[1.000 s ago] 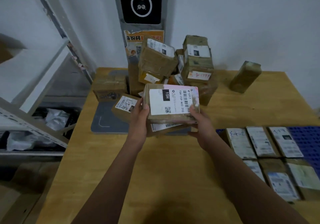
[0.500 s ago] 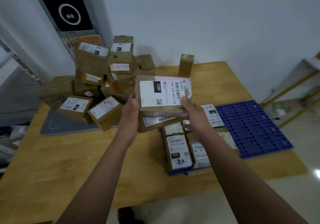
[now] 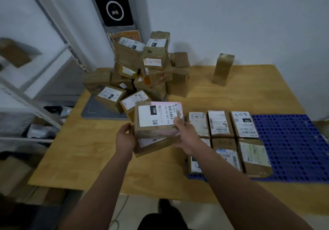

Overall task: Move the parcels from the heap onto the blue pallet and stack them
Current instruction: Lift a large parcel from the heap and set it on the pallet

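Observation:
I hold two stacked cardboard parcels above the wooden table [image 3: 240, 94]. The top parcel [image 3: 156, 117] bears a white label marked 15H; the lower parcel [image 3: 153, 145] peeks out beneath it. My left hand [image 3: 124, 137] grips their left side and my right hand [image 3: 185, 135] grips the right side, thumb on top. The heap of parcels [image 3: 147, 73] stands at the table's back left. The blue pallet [image 3: 292, 144] lies at the right, with several labelled parcels [image 3: 222, 124] laid flat on its left half.
A lone upright parcel [image 3: 223, 68] stands at the back of the table. A grey scale pad [image 3: 92, 110] lies under the heap's front. White metal shelving [image 3: 35, 87] rises at the left. A black scanner panel [image 3: 114, 10] hangs on the wall.
The two parcels stay in both hands in front of the heap. The view swung right and then back left; the pallet's parcels now lie right of my right hand.

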